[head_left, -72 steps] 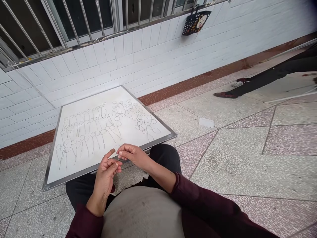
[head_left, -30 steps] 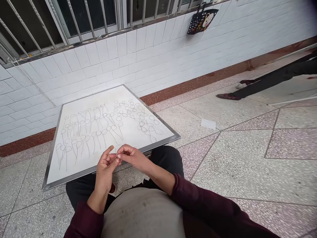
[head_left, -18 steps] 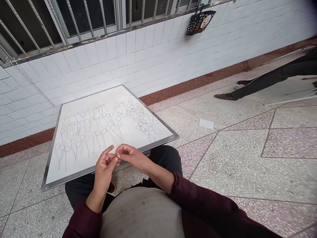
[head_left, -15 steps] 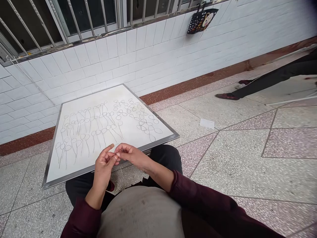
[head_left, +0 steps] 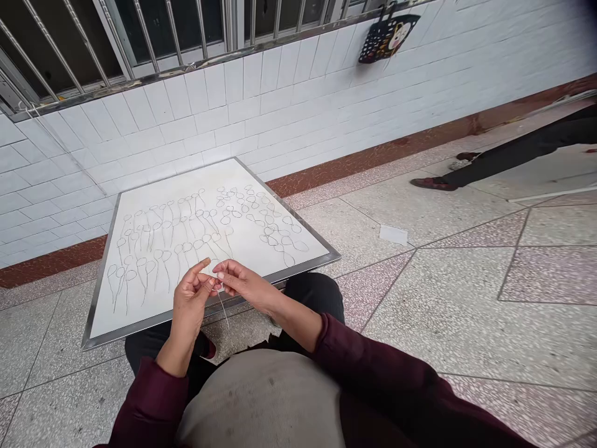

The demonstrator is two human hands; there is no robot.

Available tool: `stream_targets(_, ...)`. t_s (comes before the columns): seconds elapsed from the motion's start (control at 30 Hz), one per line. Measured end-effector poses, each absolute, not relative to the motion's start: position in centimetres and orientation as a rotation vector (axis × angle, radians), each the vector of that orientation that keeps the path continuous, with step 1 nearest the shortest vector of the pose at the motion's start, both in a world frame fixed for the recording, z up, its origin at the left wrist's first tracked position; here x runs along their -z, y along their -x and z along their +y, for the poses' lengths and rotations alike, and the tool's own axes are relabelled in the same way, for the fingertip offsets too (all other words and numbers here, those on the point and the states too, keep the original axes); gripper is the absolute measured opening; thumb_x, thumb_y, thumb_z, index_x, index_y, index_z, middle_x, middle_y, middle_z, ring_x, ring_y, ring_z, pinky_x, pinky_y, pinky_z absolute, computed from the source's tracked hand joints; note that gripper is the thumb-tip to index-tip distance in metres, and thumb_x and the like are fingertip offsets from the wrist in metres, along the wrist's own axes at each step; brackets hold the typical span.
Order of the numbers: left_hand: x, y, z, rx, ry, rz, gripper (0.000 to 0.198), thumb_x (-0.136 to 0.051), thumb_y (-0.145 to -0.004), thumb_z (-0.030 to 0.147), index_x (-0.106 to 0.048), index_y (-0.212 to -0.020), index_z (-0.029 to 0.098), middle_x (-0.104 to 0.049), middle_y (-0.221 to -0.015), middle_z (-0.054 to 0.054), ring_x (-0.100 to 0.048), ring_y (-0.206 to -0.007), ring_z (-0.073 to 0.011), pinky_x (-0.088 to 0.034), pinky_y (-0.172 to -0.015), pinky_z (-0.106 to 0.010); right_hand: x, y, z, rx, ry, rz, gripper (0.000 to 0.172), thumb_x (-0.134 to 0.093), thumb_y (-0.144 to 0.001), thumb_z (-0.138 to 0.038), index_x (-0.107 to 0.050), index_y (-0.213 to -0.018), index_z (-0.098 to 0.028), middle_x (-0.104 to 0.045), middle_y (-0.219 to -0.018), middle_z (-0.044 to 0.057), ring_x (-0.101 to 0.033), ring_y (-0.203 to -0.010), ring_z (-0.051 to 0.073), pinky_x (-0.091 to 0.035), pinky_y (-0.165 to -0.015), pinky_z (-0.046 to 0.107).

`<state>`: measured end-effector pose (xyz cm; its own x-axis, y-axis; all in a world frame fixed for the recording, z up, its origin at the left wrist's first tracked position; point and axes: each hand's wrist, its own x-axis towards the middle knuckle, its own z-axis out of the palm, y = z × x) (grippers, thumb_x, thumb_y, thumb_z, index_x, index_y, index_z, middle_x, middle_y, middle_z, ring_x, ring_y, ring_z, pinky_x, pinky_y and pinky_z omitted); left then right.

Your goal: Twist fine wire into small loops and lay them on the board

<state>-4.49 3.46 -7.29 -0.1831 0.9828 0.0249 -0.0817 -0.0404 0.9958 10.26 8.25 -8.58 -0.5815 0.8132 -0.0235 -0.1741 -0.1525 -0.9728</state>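
— While both hands are busy, what is entered as held?

— One strand (head_left: 223, 308), thin and pale. Left hand (head_left: 189, 302): thumb and fingertip pinching it. Right hand (head_left: 247, 287): fingertips closed on it, just beside. Location: above the near edge of the white surface (head_left: 209, 174), tail hanging down in front.

— Step in hand?

— By judgement, fine fingertip work, perhaps forming or fastening a loop. Next move would call for a steady left pinch while the right works. Exact join: too small to tell.

— Other items?

— Tailed loops (head_left: 179, 249), in rows, toward the surface's left edge. Jumbled loops (head_left: 273, 231), some overlapping, toward its right edge. Knees (head_left: 314, 297), under the near edge. Basket (head_left: 388, 38), black, hanging below the window bars (head_left: 201, 28). Sheet (head_left: 393, 234), white, on the floor (head_left: 457, 298) beyond the right edge. Another person's leg (head_left: 513, 152), well apart.

— Obstructions?

— Nothing between the hands and the loops. Near edge, close below the fingers, could snag the tail.
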Motion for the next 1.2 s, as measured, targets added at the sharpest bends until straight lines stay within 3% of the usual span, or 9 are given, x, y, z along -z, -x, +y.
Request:
stream_targets(0.13, 7.6, 4.0, 3.4, -1.566, -1.010, 1.311, 0.050, -0.072, -0.078, 0.033, -0.060, -0.125, 0.023, -0.063, -0.076, 0.001, -0.063, -0.080, -0.0156, -0.053, -0.073, -0.029, 9.7, -10.0, 6.9, -1.707, 0.812, -1.599, 0.037, -0.053, -0.088, -0.056, -0.056, -0.086, -0.020, -0.062, -0.079, 0.001, -0.051, -0.066, 0.012, -0.041, -0.062, 0.026)
stream_targets(0.43, 7.6, 2.6, 2.5, -1.748, -0.937, 1.364, 0.050, -0.070, -0.080, 0.034, -0.058, -0.127, 0.024, -0.063, -0.077, 0.001, -0.065, -0.083, -0.0162, -0.053, -0.075, -0.029, 10.4, -9.1, 5.4, -1.550, 0.810, -1.693, 0.039, -0.044, -0.092, -0.057, -0.058, -0.089, -0.021, -0.066, -0.071, 0.001, -0.056, -0.065, 0.015, -0.044, -0.067, 0.029)
stream_targets(0.8, 7.1, 1.8, 2.0, -1.873, -0.850, 1.338, 0.049, -0.072, -0.078, 0.030, -0.059, -0.125, 0.027, -0.060, -0.073, 0.005, -0.067, -0.083, -0.0150, -0.052, -0.085, -0.032, 10.1, -7.9, 4.3, -1.666, 0.745, -1.484, 0.041, -0.042, -0.091, -0.062, -0.052, -0.082, -0.023, -0.058, -0.059, -0.002, -0.054, -0.060, 0.016, -0.045, -0.066, 0.031)
stream_targets(1.2, 7.3, 3.0, 2.6, -1.968, -0.788, 1.282, 0.047, -0.073, -0.078, 0.028, -0.059, -0.123, 0.024, -0.057, -0.074, 0.003, -0.063, -0.083, -0.0143, -0.054, -0.082, -0.032, 11.7, -8.0, 3.6, -1.785, 0.662, -1.568, 0.046, -0.043, -0.091, -0.063, -0.056, -0.086, -0.020, -0.064, -0.066, 0.001, -0.056, -0.064, 0.016, -0.042, -0.068, 0.030)
